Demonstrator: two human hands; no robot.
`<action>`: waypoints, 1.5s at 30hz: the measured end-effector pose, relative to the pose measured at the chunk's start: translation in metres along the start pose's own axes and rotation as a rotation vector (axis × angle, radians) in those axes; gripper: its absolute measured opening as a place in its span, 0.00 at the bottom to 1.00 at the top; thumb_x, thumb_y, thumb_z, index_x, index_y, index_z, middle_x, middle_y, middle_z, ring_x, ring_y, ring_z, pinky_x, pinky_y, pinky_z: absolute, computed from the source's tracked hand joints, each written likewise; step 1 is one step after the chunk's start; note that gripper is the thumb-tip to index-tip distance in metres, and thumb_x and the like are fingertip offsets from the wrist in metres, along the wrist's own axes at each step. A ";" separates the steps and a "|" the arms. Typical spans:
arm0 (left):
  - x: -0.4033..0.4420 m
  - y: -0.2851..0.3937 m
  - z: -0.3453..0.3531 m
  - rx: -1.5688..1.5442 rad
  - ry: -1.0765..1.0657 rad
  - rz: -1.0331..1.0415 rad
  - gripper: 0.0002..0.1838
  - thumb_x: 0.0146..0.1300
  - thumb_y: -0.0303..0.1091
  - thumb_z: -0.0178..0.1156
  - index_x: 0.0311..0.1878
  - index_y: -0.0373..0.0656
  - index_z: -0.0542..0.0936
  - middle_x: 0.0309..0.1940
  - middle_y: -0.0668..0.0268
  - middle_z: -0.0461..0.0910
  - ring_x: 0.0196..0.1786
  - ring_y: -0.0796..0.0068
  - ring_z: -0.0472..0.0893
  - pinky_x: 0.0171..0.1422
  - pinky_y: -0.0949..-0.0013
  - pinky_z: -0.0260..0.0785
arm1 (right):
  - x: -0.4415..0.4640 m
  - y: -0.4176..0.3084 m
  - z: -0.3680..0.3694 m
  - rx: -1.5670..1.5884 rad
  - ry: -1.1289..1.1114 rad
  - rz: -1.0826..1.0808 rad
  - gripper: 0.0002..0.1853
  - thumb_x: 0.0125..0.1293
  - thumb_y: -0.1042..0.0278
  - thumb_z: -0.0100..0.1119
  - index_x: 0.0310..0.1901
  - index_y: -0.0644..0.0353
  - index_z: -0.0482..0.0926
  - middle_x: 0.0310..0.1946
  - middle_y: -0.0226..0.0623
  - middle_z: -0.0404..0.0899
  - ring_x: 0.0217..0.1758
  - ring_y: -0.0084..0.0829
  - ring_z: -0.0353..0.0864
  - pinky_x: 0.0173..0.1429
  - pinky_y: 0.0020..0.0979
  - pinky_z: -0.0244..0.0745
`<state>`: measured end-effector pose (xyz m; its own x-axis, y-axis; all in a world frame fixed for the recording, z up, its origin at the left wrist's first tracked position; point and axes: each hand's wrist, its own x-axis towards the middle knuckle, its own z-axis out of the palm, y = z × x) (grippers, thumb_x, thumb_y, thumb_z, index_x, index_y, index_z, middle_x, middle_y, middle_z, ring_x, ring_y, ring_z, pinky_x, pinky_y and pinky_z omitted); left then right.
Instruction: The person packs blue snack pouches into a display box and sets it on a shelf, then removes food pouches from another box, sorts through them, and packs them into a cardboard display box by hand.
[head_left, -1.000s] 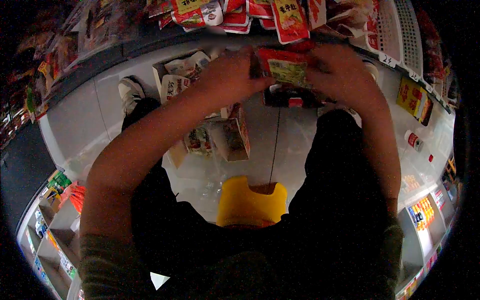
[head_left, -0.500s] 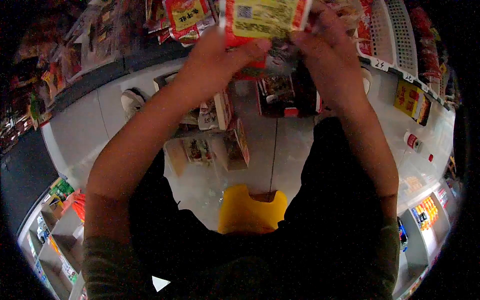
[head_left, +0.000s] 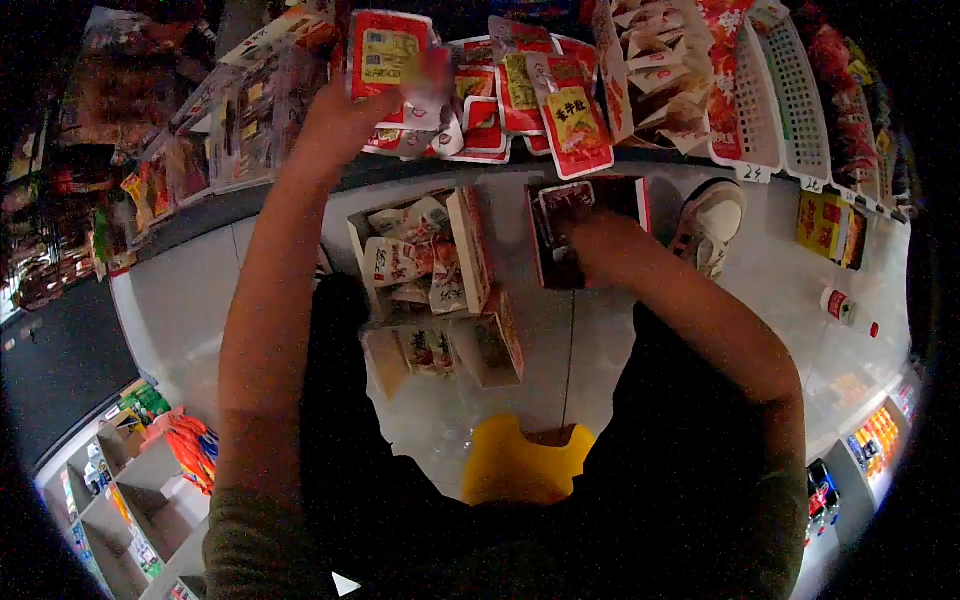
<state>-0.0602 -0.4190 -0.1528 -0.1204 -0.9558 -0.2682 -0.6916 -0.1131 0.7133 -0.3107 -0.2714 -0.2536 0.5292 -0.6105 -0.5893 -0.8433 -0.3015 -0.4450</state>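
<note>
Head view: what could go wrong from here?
1. The glossy red pouch with a bright yellow front panel lies at the dark shelf edge; a nudge could drop it.
2. The left hand holds a flat red pouch with a pale yellow label by other overlapping pouches; pushing might make them slide.
3. The right hand is inside a dark, red-edged open box; catching its wall could tip it.

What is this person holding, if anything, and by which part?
The left grip holds a red packet by its lower left corner, thumb in front. The right grip reaches into the dark box; whether it holds anything cannot be told.
</note>
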 end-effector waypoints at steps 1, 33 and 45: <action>0.005 -0.007 0.000 -0.086 -0.034 -0.023 0.27 0.52 0.40 0.67 0.53 0.37 0.73 0.45 0.56 0.79 0.47 0.68 0.79 0.53 0.66 0.68 | 0.010 0.010 0.017 0.086 0.073 0.063 0.23 0.53 0.74 0.54 0.53 0.63 0.68 0.46 0.51 0.73 0.48 0.49 0.76 0.52 0.42 0.74; -0.090 -0.018 0.141 0.561 -0.672 0.321 0.18 0.63 0.45 0.51 0.33 0.36 0.76 0.29 0.49 0.79 0.34 0.48 0.79 0.42 0.49 0.71 | 0.048 0.038 0.083 -0.490 0.354 -0.073 0.19 0.53 0.60 0.55 0.46 0.57 0.78 0.53 0.40 0.68 0.60 0.45 0.63 0.58 0.49 0.62; -0.087 -0.025 0.141 0.376 -0.612 0.212 0.14 0.57 0.40 0.55 0.33 0.37 0.80 0.31 0.49 0.79 0.36 0.49 0.80 0.45 0.52 0.72 | 0.014 -0.001 0.017 -0.713 -0.130 0.044 0.23 0.56 0.60 0.53 0.56 0.52 0.74 0.59 0.36 0.64 0.66 0.42 0.56 0.60 0.45 0.59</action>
<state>-0.1328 -0.2945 -0.2379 -0.5767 -0.6130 -0.5401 -0.7933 0.2623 0.5494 -0.3010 -0.2676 -0.2732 0.4627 -0.5542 -0.6919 -0.6967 -0.7100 0.1027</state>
